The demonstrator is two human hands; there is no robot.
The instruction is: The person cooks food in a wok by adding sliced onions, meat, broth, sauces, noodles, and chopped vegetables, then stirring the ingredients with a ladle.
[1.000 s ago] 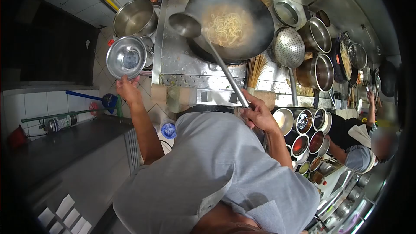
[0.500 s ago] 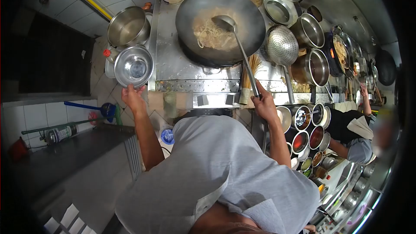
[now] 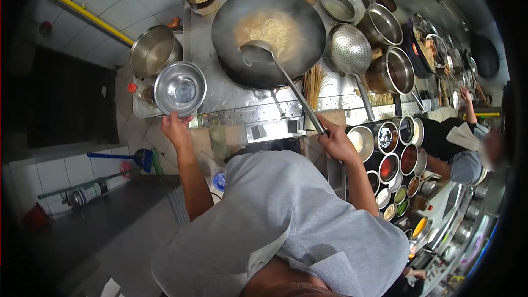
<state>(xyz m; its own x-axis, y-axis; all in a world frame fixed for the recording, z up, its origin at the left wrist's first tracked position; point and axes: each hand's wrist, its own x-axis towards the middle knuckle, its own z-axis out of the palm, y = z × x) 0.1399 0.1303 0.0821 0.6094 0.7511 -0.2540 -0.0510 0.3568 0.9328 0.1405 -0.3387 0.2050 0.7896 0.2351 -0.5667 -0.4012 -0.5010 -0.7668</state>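
Observation:
My left hand (image 3: 177, 127) grips the near rim of a shiny metal bowl (image 3: 195, 80), which holds nothing I can make out. The bowl is at the left edge of the stove. My right hand (image 3: 336, 140) is wrapped round the long handle of a ladle (image 3: 287, 80). The ladle's round head lies inside a big dark wok (image 3: 228, 55), at the near left of the noodles (image 3: 278, 33). The noodles sit in brownish liquid in the middle of the wok, and steam drifts over them.
Right of the wok lie a bamboo brush (image 3: 313, 85) and a perforated strainer (image 3: 350, 49). Several metal pots (image 3: 382, 25) stand beyond. Seasoning containers (image 3: 360, 140) crowd the right side. A deep pot (image 3: 155, 52) is at left. Another person (image 3: 448, 148) works at far right.
The ladle's head has moved left and nearer me, from over the noodles to their near left side. The bowl has shifted slightly right relative to the stove. The camera view has turned a little.

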